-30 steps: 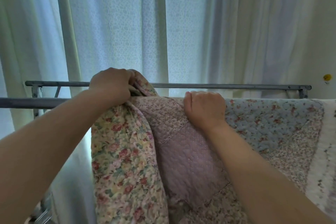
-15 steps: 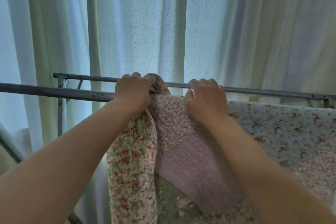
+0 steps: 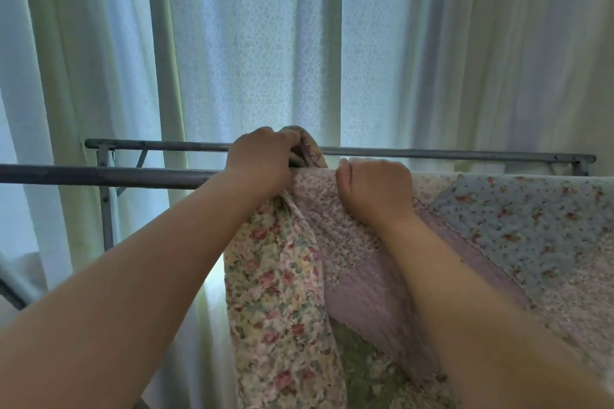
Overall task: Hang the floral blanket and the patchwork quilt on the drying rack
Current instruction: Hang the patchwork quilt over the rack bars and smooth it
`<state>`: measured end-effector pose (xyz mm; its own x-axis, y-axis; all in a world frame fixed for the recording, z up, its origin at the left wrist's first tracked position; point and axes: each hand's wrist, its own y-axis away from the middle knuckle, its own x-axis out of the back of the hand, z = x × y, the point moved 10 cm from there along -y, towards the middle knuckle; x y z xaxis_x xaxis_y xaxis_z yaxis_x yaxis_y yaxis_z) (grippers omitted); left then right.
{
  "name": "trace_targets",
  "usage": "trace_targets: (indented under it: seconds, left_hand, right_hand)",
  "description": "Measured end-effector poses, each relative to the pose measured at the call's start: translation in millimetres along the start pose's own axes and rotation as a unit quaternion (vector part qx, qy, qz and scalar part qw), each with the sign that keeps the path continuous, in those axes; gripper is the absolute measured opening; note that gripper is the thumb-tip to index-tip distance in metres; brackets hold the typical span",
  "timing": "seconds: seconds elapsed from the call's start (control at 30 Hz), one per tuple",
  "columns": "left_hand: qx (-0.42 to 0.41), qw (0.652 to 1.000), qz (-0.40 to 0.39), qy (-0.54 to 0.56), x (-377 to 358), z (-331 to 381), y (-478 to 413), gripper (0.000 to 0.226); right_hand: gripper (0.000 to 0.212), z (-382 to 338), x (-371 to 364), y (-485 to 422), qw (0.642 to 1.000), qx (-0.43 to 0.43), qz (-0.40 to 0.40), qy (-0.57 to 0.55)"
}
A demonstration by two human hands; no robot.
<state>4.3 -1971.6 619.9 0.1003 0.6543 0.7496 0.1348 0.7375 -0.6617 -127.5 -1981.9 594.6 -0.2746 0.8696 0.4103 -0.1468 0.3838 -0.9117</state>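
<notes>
- The fingertips of both hands are hidden behind cloth. The lower part of the patchwork quilt (image 3: 518, 219) is cut off by the frame's bottom and right edges and partly covered by the right forearm.
- It is unclear whether the cream floral fabric (image 3: 275, 292) is a separate blanket or the quilt's backing.
- The left hand (image 3: 262, 163) grips a bunched fold of floral fabric just above the near rail (image 3: 99, 175). The right hand (image 3: 375, 189) curls over the quilt's top edge on that rail.
- The quilt is draped over the near rail of the drying rack (image 3: 107, 209), with its top edge running along the rail to the right. The floral fabric hangs straight down as a narrow strip.
- The quilt is stitched in pink, lilac and blue flowered patches. The near rail and the far rail (image 3: 432, 153) are grey metal tubes, and pale curtains (image 3: 252, 60) hang behind.
</notes>
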Motion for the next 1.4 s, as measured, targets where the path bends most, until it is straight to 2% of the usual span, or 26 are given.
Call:
trace_targets:
  seconds: [0.23,0.4,0.5,0.53,0.6,0.7,0.87,1.0,1.1,1.2,1.4]
  left_hand:
    - [-0.026,0.999,0.035,-0.006,8,-24,10,0.025]
    - [0.038,0.997,0.044,-0.052,14,-53,12,0.018]
    - [0.09,0.995,0.013,-0.035,19,-75,7,0.011]
    - [0.098,0.995,-0.001,-0.027,19,-83,6,0.016]
    - [0.091,0.996,-0.015,-0.011,17,-94,11,0.021]
    - [0.055,0.998,0.027,-0.006,17,-93,24,0.021]
    - [0.029,0.997,0.064,-0.045,18,-87,30,0.025]
    - [0.019,0.99,0.1,-0.097,23,-81,38,0.03]
    - [0.036,0.993,0.078,-0.082,24,-76,36,0.027]
    - [0.048,0.994,0.067,-0.077,28,-76,36,0.027]
    - [0.047,0.991,-0.031,-0.123,15,-75,36,0.042]
  right_hand:
    - [0.053,0,5,2,0.999,-0.019,0.033,0.015]
    - [0.051,1,11,2,0.998,-0.028,0.057,0.025]
    - [0.051,0,9,1,0.998,-0.027,0.057,0.027]
    - [0.051,1,10,1,0.997,-0.027,0.064,0.028]
    - [0.05,4,12,2,0.996,-0.028,0.075,0.031]
    - [0.049,2,14,2,0.995,-0.028,0.088,0.034]
    - [0.053,0,6,1,0.998,-0.037,0.035,0.033]
    - [0.044,-16,-3,-12,0.998,-0.053,-0.034,0.01]
    - [0.042,-75,-6,-22,0.997,0.017,-0.043,-0.058]
    - [0.042,-119,-25,-21,0.991,0.052,-0.081,-0.092]
    - [0.051,-131,-18,-16,0.996,0.071,-0.01,-0.054]
